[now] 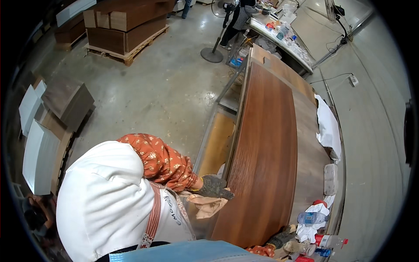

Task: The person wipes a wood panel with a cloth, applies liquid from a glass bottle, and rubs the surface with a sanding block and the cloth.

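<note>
A long brown wood-grain panel (266,148) lies on a workbench and runs away from me. My left hand (214,187), in a dark glove with an orange floral sleeve, is at the panel's left edge near its close end. It holds a crumpled beige cloth (207,206) that hangs below the fingers. My right hand (279,239), also gloved, rests at the panel's near right corner beside a tan object; whether it grips anything is unclear. My white apron fills the lower left.
Along the bench's right side lie a white cloth (328,126), a grey block (330,179), a clear plastic bottle (310,217) and red-capped containers. Stacked panels (43,144) stand at left, a loaded pallet (126,30) at the back. A fan stand (213,53) and another person (241,17) are beyond.
</note>
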### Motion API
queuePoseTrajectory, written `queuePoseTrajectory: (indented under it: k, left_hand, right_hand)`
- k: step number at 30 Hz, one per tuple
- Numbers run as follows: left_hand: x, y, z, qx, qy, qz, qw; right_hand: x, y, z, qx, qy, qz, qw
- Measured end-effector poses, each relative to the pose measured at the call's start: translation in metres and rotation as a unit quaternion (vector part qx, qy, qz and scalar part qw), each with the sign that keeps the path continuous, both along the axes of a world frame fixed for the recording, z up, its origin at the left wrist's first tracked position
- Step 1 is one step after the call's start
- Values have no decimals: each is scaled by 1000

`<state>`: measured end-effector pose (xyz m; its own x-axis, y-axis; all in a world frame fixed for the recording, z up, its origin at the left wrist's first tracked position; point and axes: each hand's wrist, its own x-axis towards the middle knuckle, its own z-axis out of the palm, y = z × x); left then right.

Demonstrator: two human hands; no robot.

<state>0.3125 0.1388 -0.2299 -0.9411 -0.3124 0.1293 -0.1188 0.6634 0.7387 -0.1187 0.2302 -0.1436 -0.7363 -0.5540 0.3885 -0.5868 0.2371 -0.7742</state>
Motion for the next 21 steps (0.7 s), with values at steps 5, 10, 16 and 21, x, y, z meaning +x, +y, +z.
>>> queuePoseTrajectory:
  k: [5, 10, 16, 21]
  left_hand:
    - [-5, -12, 4, -8, -2, -7, 1000]
    - [26, -33, 8, -14, 17, -2, 1000]
    - [102, -97, 26, -28, 69, 36, 997]
    - [153, -175, 49, -29, 67, 69, 995]
  right_hand:
    - [-26, 30, -42, -11, 38, -13, 999]
    - [84, 54, -12, -14, -54, -17, 998]
    - [214, 60, 14, -26, -93, 48, 994]
    - [302, 35, 7, -124, -197, 14, 973]
